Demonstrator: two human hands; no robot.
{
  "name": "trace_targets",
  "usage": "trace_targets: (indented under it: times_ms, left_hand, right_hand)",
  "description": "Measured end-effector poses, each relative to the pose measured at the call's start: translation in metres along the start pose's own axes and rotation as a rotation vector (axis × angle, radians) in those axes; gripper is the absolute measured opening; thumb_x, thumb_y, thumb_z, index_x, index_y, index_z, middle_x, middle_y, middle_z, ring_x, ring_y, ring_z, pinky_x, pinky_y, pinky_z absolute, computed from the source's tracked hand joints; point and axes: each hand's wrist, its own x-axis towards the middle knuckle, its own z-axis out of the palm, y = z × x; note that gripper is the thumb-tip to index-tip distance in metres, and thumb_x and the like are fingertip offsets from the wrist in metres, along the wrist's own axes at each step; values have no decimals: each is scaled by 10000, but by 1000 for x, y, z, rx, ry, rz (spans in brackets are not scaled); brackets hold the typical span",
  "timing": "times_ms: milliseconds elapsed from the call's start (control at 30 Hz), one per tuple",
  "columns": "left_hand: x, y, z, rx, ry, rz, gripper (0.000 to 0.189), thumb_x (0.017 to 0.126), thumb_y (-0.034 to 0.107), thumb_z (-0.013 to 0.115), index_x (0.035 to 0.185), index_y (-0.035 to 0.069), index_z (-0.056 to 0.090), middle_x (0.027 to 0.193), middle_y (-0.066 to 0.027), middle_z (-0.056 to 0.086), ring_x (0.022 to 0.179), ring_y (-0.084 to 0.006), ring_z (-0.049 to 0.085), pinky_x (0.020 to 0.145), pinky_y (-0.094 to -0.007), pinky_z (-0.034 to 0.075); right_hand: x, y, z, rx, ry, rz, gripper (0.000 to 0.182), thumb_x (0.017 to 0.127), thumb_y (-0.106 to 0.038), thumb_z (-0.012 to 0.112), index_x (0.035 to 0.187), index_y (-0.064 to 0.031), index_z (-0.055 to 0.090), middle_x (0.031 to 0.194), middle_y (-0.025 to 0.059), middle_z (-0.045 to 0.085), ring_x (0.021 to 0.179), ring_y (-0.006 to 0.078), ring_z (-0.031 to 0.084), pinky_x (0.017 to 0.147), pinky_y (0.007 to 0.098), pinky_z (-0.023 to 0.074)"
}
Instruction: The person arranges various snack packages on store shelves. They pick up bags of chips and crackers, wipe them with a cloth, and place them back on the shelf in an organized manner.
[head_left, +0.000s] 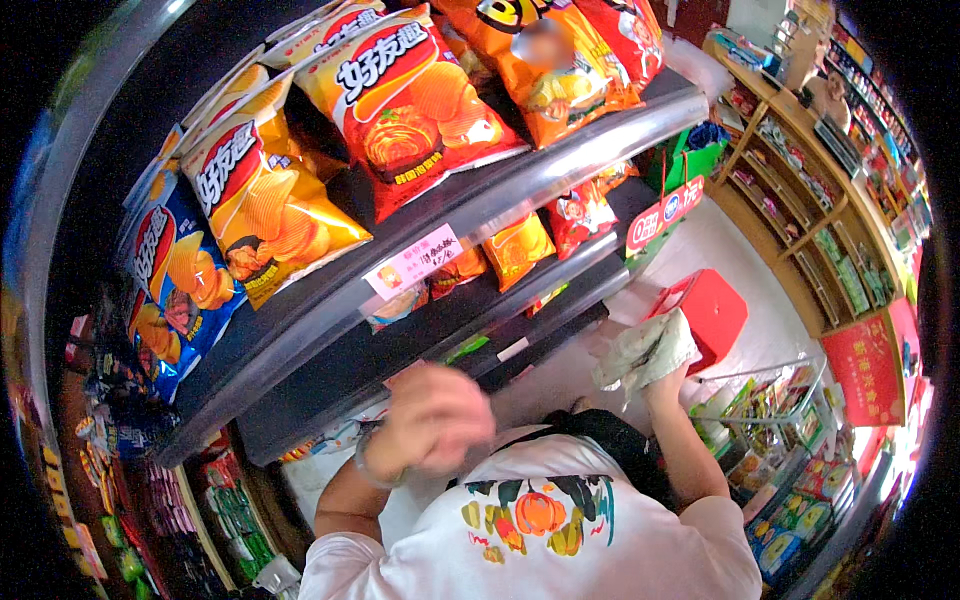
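Observation:
My left hand (442, 420) is blurred in front of the lower shelf tiers, its fingers bent; whether it holds something small cannot be made out. A white, stained cloth (649, 349) is gripped in my right hand (667, 386), out to the right over the floor. Bags of potato chips stand on the top shelf (315, 315): a blue bag (180, 285), a yellow bag (274, 206), a red-and-yellow bag (420, 112) and an orange bag (559, 67). A pink price tag (415, 262) with writing is fixed to the shelf's clear front edge.
Smaller snack bags (517, 251) sit on the tier below. On the floor at right are a red plastic stool (712, 319) and a wire basket (787, 405) of packets. Beyond stands a wooden counter (795, 180), with a person (829, 97) behind it. Packaged goods (232, 510) fill racks at lower left.

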Motion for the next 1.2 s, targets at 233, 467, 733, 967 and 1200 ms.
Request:
trace_targets:
  times_ms: [233, 467, 733, 967, 1200]
  left_hand:
    - [139, 103, -49, -1620, -353, 639, 406, 965, 435, 407, 873, 80, 583, 866, -104, 590, 764, -266, 587, 631, -369, 459]
    - [206, 83, -15, -916, -815, 428, 311, 968, 337, 477, 914, 52, 590, 884, -90, 593, 758, -245, 585, 633, -347, 469]
    - [376, 84, -40, 671, -129, -74, 218, 851, 304, 656, 966, 121, 680, 879, -101, 665, 835, -283, 664, 745, -383, 514]
    - [531, -17, -126, 1638, -64, -701, 608, 907, 620, 411, 941, 100, 724, 886, -73, 716, 830, -238, 690, 756, -398, 539]
    - [556, -74, -139, 1374, -293, -1201, 693, 898, 691, 383, 851, 78, 704, 813, -75, 684, 698, -222, 645, 627, -398, 514]
  right_hand:
    - [24, -20, 13, 354, -5, 88, 197, 966, -213, 540, 1054, -39, 571, 886, 2, 594, 779, 138, 575, 683, 301, 490]
    - [68, -4, -19, 271, 48, 213, 306, 983, -326, 521, 1208, -121, 552, 969, -5, 588, 842, 139, 593, 703, 297, 502]
    - [140, 44, -90, 155, -70, -6, 319, 1001, -257, 438, 1133, -8, 591, 980, 65, 641, 855, 176, 590, 748, 331, 489]
    - [165, 46, -112, 264, 79, -29, 272, 1003, -251, 435, 1005, -17, 573, 891, 45, 619, 783, 170, 582, 682, 315, 484]
    - [158, 22, -134, 384, 52, 4, 246, 1003, -251, 450, 1018, -34, 566, 913, 51, 603, 788, 165, 576, 673, 312, 483]
